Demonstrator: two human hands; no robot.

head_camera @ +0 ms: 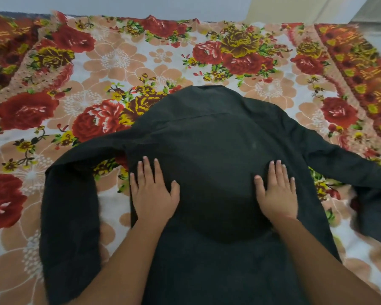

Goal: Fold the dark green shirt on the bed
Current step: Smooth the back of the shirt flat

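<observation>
on the floral bed [123, 62], the left hand [153, 192] and right hand [276, 192] press flat-fingered, gripping nothing, on the dark green shirt [207, 137]; smoothing outward evenly would suit.

A: Item on bed [273, 89]?
B: One dark green shirt [207, 139], back up, spread over flowered sheet [119, 62], sleeves [68, 205] out sideways.
A: Hands?
B: Both palm-down on shirt: left hand [154, 194], right hand [275, 194], fingers [157, 170] straight.
</observation>
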